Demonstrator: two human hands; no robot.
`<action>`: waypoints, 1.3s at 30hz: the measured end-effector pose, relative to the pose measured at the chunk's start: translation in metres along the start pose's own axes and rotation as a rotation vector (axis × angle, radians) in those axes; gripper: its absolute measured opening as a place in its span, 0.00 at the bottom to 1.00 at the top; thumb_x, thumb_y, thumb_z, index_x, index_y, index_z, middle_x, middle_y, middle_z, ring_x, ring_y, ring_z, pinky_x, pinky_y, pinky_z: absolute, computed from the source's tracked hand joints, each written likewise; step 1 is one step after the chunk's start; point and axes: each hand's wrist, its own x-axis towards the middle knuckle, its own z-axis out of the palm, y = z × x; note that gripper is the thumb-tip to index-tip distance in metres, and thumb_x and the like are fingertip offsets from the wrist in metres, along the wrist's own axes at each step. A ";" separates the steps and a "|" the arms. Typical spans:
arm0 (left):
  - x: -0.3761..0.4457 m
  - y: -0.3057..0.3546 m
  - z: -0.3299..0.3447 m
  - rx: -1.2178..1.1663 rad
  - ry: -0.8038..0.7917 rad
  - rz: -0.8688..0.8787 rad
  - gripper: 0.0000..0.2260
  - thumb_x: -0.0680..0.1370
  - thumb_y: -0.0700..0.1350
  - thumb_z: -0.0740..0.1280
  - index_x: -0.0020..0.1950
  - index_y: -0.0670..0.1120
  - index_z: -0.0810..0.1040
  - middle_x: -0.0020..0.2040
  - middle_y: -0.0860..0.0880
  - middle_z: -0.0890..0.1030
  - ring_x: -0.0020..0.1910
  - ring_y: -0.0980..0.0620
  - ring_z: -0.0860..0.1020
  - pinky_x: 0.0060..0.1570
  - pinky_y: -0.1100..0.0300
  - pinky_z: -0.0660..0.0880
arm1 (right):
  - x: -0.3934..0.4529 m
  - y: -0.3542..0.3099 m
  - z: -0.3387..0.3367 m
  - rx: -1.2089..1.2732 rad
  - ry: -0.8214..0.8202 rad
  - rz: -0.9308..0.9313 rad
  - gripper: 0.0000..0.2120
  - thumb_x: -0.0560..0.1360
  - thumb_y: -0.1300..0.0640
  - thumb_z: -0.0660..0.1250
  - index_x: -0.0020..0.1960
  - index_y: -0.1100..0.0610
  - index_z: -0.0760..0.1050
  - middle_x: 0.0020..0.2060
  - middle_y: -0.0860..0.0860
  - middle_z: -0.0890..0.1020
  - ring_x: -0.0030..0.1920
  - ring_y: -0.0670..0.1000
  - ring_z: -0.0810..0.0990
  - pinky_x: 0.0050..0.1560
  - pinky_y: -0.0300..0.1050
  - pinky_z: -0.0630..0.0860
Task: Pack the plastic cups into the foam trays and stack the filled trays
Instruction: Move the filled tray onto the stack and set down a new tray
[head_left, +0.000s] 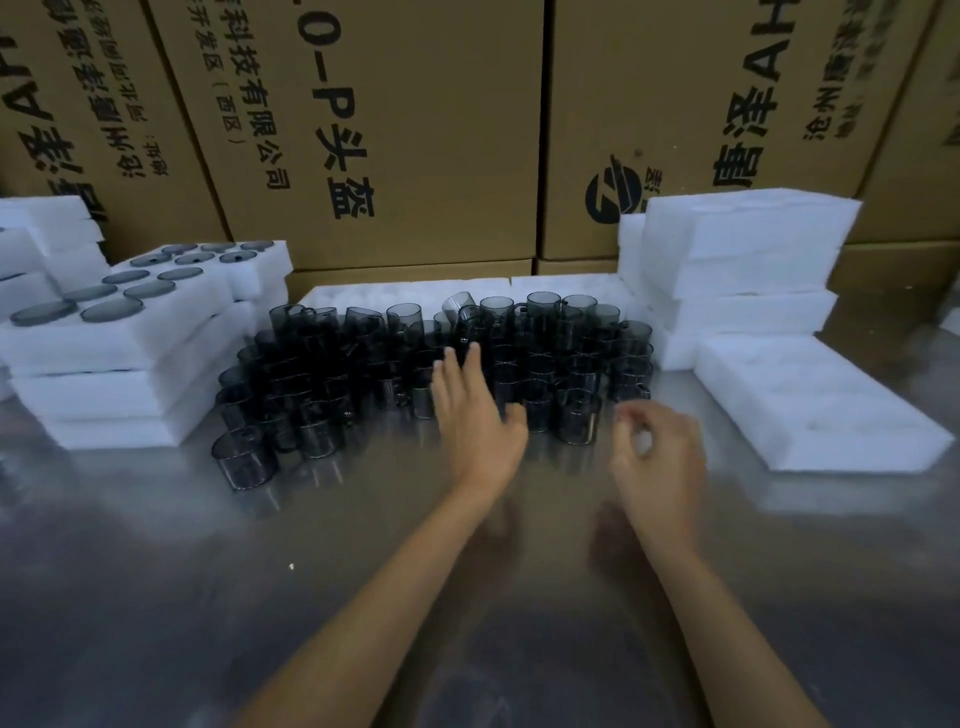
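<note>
- Head view: a mass of dark, see-through cups (441, 358) is seen standing on a shiny metal table (156, 597), in the middle, spread left to right.
- Most cups stand upright with the axis vertical; which end is up cannot be told. One cup (460, 302) at the far edge is tilted, and a single cup (244, 458) stands apart at the near left.
- The left hand (475, 415) is held palm down over the near edge of the cups, fingers straight and spread, nothing gripped.
- The right hand (657, 457) is held near the cups' right end, fingers loosely curled; whether anything is pinched cannot be told, as it is blurred.
- A filled tray (171, 317) tops a foam stack on the left, its round dark inserts facing up.
- An empty tray (821, 410) lies flat on the right, its long axis running near to far, beside a taller stack (737, 265).
- Another tray (410, 291) lies behind the cups.
- Cardboard boxes (389, 130) are stacked at the far side.
</note>
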 end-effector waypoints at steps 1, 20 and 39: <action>-0.014 0.008 0.013 0.013 -0.061 0.070 0.34 0.78 0.43 0.66 0.81 0.48 0.53 0.82 0.47 0.46 0.80 0.48 0.40 0.79 0.50 0.42 | 0.007 0.010 -0.009 -0.094 0.073 -0.050 0.10 0.74 0.62 0.65 0.53 0.56 0.81 0.50 0.52 0.83 0.56 0.57 0.77 0.58 0.55 0.72; -0.051 0.003 0.036 0.023 -0.315 0.073 0.30 0.81 0.44 0.63 0.80 0.49 0.54 0.82 0.51 0.41 0.79 0.52 0.37 0.73 0.59 0.41 | 0.042 0.075 -0.039 -0.573 0.174 0.222 0.28 0.71 0.66 0.64 0.70 0.56 0.67 0.52 0.60 0.77 0.56 0.62 0.71 0.52 0.56 0.65; 0.003 -0.055 -0.086 -1.349 -0.007 -0.663 0.26 0.77 0.63 0.63 0.67 0.48 0.77 0.57 0.47 0.83 0.54 0.45 0.82 0.55 0.50 0.76 | -0.024 -0.040 -0.010 0.145 0.003 -0.506 0.09 0.67 0.58 0.60 0.37 0.62 0.76 0.32 0.50 0.75 0.36 0.56 0.71 0.43 0.53 0.66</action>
